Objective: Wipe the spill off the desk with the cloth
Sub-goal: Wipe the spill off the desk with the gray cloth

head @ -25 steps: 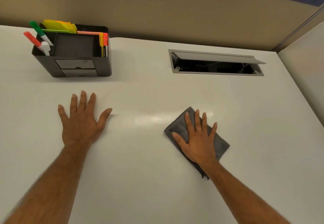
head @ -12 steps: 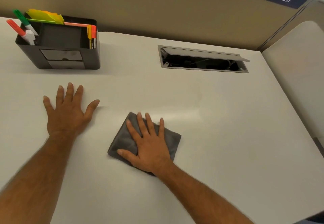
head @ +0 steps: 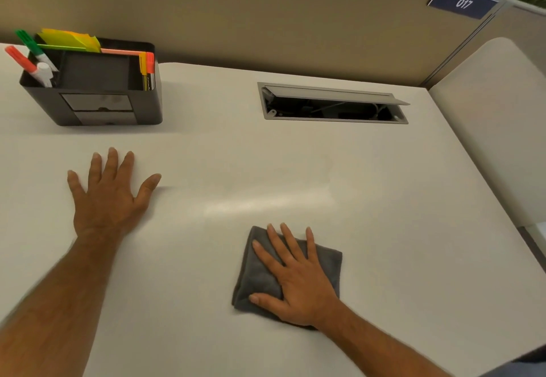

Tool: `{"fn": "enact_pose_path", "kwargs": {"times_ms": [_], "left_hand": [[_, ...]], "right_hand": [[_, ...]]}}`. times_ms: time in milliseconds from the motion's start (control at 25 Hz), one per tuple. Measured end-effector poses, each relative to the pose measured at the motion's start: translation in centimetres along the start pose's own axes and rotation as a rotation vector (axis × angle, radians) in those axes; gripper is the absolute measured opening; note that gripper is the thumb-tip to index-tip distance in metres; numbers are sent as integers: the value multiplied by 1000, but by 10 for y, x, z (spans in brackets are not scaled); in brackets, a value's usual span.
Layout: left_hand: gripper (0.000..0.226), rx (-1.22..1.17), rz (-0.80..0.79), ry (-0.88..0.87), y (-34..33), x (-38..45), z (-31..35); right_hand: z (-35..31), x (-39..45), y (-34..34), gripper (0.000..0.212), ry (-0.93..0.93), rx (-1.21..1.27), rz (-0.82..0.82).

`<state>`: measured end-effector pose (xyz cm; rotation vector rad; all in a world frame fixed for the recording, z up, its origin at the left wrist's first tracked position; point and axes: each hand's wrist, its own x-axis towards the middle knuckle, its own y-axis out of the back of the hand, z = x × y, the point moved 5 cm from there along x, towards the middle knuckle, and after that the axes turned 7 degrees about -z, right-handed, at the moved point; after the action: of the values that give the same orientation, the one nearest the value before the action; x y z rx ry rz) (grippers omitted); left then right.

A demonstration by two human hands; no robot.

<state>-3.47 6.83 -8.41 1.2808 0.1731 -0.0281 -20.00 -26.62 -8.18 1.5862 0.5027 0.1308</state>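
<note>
A folded dark grey cloth (head: 254,276) lies flat on the white desk (head: 384,229), near the front middle. My right hand (head: 298,279) presses down on it, palm flat and fingers spread. My left hand (head: 109,196) rests flat on the bare desk further left, fingers apart, holding nothing. A faint shiny streak (head: 266,202) shows on the desk just beyond the cloth. I cannot make out any distinct liquid.
A black desk organiser (head: 97,102) with markers and sticky notes stands at the back left. An open cable hatch (head: 334,105) is set into the desk at the back right. A beige partition (head: 266,13) runs behind, and a white panel (head: 496,128) borders the right.
My right hand slid the cloth left across the desk, then back to the right and closer to me. My left hand stayed planted. The camera view shifted.
</note>
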Motion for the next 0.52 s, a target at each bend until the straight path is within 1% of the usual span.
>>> {"fn": "enact_pose_path", "kwargs": {"times_ms": [160,280,440,520], "left_hand": [[97,1,4,7,1,0,0],[96,7,3,10,0,2,0],[95,2,3,21,-1,2,-1],[93,0,5,30,-1,3,-1]], "right_hand": [[35,3,4,87,-133,31,4],[66,17,9,85,-271,36,-2],[117,53,21,81,-459,54,-9],[141,78,29,82,-557,87,3]]}}
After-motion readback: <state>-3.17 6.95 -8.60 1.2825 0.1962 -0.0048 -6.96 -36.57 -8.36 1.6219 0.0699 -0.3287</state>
